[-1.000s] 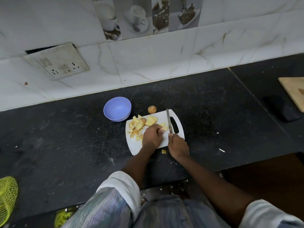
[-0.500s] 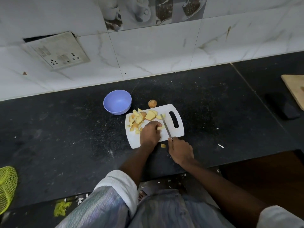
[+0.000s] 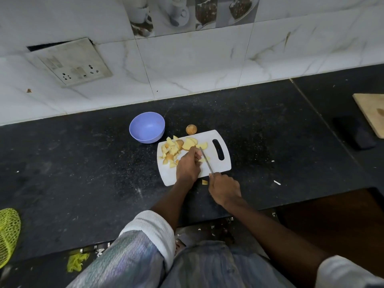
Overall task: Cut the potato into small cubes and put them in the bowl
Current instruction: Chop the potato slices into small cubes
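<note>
A white cutting board (image 3: 224, 164) lies on the black counter with several yellow potato pieces (image 3: 173, 149) piled on its left half. My left hand (image 3: 188, 166) rests on the board with its fingers curled over a potato piece beside the blade. My right hand (image 3: 224, 189) grips the handle of a knife (image 3: 205, 161) whose blade slants across the board next to the left fingers. An empty lilac bowl (image 3: 147, 127) stands just beyond the board's left corner. One cube (image 3: 204, 182) lies on the counter in front of the board.
A small round potato end (image 3: 191, 129) sits behind the board. At the far right lie a wooden board (image 3: 372, 113) and a dark object (image 3: 356, 133). A green mesh basket (image 3: 8, 233) is at the left edge. A tiled wall with a socket plate (image 3: 70, 62) backs the counter.
My right hand drew the knife back toward me, so the blade now slants across the board's near half. My left hand stayed on the potato.
</note>
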